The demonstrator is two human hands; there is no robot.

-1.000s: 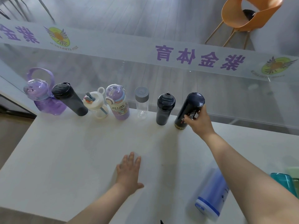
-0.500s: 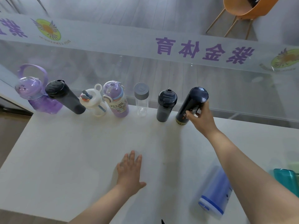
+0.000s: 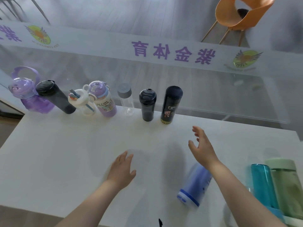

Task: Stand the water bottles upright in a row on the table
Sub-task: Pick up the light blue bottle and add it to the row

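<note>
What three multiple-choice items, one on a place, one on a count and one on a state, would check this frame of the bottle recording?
1. Where does the black flask with the printed design stand?
A. At the right end of the row
B. At the left end of the row
C. Lying by the near table edge

2. How many bottles stand in the row along the far edge of the table?
A. Four
B. Seven
C. Ten

3. What is the right hand doing?
A. Gripping the black flask
B. Open, holding nothing
C. Pressed flat on a lid

Answers: 1 A, nothing stands in the row to its right. 2 B, seven count from the purple jug to the flask. 3 B, its fingers are spread in the air, apart from every bottle.
</note>
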